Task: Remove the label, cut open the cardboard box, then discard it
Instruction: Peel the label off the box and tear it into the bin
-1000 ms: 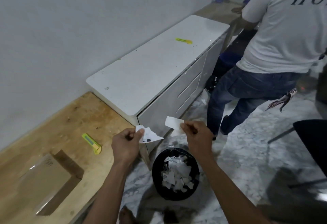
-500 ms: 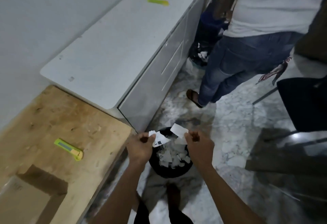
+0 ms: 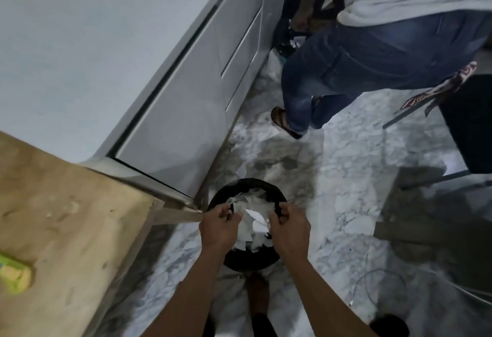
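A black waste bin [image 3: 249, 263] stands on the marble floor, filled with several white paper scraps [image 3: 246, 232]. Both my hands hang just above its rim. My left hand [image 3: 218, 226] pinches a torn label piece [image 3: 232, 199] that sticks out above the fingers. My right hand [image 3: 288, 230] has its fingers curled on the other torn label piece [image 3: 255, 216], which shows bright between the two hands. The yellow-green cutter [image 3: 13, 275] lies on the wooden table at the far left edge. The cardboard box is out of view.
The wooden table [image 3: 66, 217] meets a white drawer cabinet [image 3: 173, 129] just left of the bin. Another person in jeans [image 3: 346, 70] stands close behind it. A dark chair [image 3: 468, 123] stands at the right. My foot [image 3: 257, 296] is below the bin.
My head has tilted down and both hands have dropped with the two label pieces from chest height to the bin's mouth. The box has left the view.
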Tool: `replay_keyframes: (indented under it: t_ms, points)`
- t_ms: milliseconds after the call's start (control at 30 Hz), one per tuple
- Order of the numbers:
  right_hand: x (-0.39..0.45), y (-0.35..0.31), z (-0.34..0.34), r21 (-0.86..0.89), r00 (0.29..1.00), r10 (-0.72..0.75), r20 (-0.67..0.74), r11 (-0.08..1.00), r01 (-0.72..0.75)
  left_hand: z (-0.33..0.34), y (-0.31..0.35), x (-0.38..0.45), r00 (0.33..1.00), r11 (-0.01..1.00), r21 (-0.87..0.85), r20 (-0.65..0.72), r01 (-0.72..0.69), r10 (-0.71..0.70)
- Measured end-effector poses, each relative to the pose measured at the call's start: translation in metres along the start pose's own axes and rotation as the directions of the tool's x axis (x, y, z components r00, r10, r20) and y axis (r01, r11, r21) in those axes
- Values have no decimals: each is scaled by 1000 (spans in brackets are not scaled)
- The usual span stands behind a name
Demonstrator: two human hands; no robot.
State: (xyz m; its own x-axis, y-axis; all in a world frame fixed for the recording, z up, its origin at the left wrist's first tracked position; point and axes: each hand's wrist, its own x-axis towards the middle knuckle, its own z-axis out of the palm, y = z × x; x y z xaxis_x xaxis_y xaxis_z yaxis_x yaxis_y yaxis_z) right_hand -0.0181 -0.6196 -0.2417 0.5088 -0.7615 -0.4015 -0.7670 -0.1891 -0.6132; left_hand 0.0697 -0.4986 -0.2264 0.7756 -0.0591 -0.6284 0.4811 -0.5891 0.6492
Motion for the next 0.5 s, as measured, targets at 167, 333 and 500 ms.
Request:
replay_keyframes:
  t_ms: [167,333,500]
  points:
    - [11,23,20,8,999,-14,42,1000,14,12,-23,18,1000,998,53,-3,-27,27]
    - [-2,2,-2,77,996,-23,87,997,16,-3,-2,-5,995,993,64,-17,-97,98]
    - [-29,-56,-54,115,991,-58,125,992,44,-35,47,-50,986,989,29,-77,-144,146]
